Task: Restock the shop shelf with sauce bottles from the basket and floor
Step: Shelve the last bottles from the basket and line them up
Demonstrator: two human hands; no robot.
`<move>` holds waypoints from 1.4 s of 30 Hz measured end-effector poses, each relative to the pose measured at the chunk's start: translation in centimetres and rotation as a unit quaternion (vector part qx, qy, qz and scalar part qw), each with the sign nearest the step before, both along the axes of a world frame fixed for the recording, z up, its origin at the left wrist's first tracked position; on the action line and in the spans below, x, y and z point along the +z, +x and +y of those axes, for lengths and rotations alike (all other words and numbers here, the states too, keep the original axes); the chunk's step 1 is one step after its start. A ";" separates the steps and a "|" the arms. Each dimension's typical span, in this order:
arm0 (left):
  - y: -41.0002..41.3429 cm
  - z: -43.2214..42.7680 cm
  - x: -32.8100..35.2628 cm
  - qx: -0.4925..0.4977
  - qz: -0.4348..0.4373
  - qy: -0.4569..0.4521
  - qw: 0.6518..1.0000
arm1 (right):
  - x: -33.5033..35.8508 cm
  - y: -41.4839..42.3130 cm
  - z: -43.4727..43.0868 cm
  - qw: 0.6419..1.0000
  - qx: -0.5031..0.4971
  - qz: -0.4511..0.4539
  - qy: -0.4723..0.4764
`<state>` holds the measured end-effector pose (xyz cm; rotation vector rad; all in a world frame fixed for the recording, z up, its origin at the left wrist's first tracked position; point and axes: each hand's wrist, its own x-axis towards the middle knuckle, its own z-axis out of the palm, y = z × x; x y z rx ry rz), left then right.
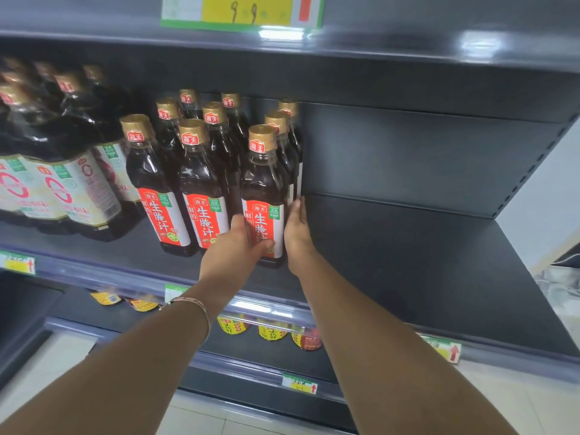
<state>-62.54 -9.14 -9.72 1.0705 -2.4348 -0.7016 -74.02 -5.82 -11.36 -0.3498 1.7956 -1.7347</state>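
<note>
Bottle [263, 183]: is being kept upright near the front edge of the shelf [423, 252]. Dark sauce is being held inside it up to the shoulder, under a gold cap.
Left hand [233, 246]: is being wrapped round the bottle's lower part in a grasp, with the fingers on its left side and the thumb across the red label.
Right hand [296, 229]: is being pressed flat against the bottle's right side, fingers straight and together. Nothing is being clasped by it.
Same bottles [191, 183]: are being lined up just left of the bottle and behind it. Eight are being counted by their caps, each filled with the same dark sauce.
Big bottles [59, 180]: are being stocked well left of the bottle. They are white-labelled and dark-filled, and the view of them is being blurred.
Jars [270, 331]: are being kept on a lower level, below the bottle. Yellow and red labels are being shown, but the contents cannot be told.
Sign [241, 11]: is being hung above the bottle, yellow with a green edge.
Bracelet [196, 306]: is being worn on the left wrist, below the bottle.
</note>
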 end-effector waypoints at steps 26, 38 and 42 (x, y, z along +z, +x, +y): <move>-2.0 0.7 0.4 0.090 0.050 -0.012 0.995 | 1.2 -0.9 1.3 0.998 0.023 0.024 -0.056; -1.7 0.0 0.4 0.089 0.049 -0.016 0.995 | 0.3 -2.0 2.5 0.988 0.049 0.143 0.000; -1.6 0.1 0.4 0.085 0.051 -0.019 0.995 | 0.4 -2.2 2.7 0.986 0.064 0.152 0.003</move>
